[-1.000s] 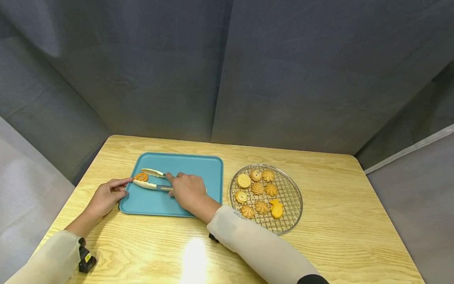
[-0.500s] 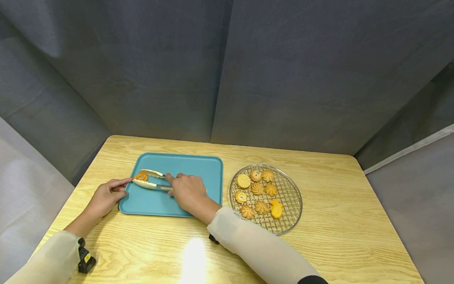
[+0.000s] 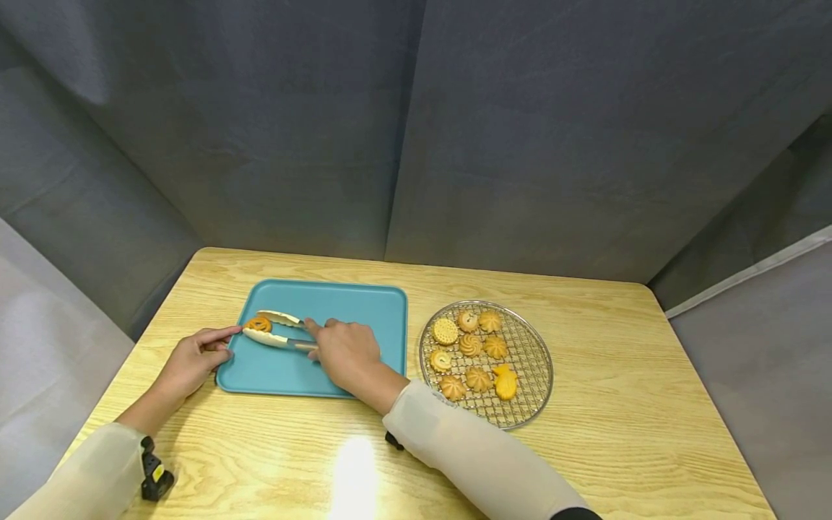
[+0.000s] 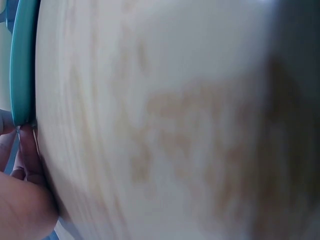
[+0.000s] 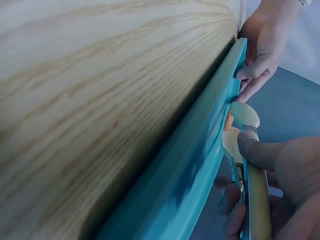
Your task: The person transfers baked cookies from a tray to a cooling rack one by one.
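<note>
My right hand (image 3: pixel 347 352) grips a pair of tongs (image 3: pixel 302 344) by its handles, low over the blue tray (image 3: pixel 351 300). The cream scalloped tips stand apart on either side of an orange-brown pretzel-shaped cookie (image 3: pixel 260 323) near the tray's left edge. In the right wrist view, the thumb lies along one arm of the tongs (image 5: pixel 257 200) and the fingers curl about the other. My left hand (image 3: pixel 193 361) pinches the left edge of the tray. Its fingertips show right at the tray's rim (image 4: pixel 24 65) in the left wrist view.
To the right of the tray lies a round wire rack (image 3: pixel 536 390) bearing several cookies, among them a yellow pineapple-shaped one (image 3: pixel 505 383). My right forearm (image 3: pixel 481 448) passes over its near left edge. Grey curtains (image 3: pixel 520 144) stand behind the wooden table (image 3: pixel 617 404).
The pretzel-shaped cookie looks slightly turned between the tong tips. Both hands, the tongs and the tray stay nearly in place.
</note>
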A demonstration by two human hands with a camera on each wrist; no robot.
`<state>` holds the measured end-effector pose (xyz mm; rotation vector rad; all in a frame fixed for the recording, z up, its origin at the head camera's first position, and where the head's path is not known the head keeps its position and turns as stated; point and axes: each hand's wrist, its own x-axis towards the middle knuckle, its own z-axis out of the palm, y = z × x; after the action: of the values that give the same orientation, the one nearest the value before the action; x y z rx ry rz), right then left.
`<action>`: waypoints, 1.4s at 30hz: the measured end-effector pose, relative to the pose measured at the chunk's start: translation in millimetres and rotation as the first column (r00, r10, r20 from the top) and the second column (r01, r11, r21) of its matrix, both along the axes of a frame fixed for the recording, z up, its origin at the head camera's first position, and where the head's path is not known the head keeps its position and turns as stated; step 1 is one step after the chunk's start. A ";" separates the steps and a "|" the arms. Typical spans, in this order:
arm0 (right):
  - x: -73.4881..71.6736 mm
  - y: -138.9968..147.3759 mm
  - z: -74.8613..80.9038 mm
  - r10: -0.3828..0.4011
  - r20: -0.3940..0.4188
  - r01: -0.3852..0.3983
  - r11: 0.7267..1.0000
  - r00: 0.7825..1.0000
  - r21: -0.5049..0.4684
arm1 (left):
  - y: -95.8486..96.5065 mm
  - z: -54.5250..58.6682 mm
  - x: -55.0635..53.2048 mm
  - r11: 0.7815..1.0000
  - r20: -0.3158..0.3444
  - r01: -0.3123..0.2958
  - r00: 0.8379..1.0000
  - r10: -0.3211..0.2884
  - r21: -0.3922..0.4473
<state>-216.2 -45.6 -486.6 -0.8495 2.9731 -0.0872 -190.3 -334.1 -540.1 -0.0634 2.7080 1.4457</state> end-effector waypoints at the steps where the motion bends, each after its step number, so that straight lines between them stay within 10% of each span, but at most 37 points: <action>1: 0.4 0.8 0.1 0.000 0.004 0.000 1.000 1.000 -0.003 | -0.2 -0.4 -0.2 1.000 -0.001 0.000 1.000 0.000 0.000; 42: 25.0 67.7 6.7 -0.012 -0.052 0.003 0.985 0.999 -0.171 | 0.6 1.7 -0.9 1.000 -0.003 0.004 1.000 -0.004 -0.025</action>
<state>-191.2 22.1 -479.9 -0.8702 3.0531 -0.3299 -191.2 -333.5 -538.5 -0.0567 2.7272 1.4120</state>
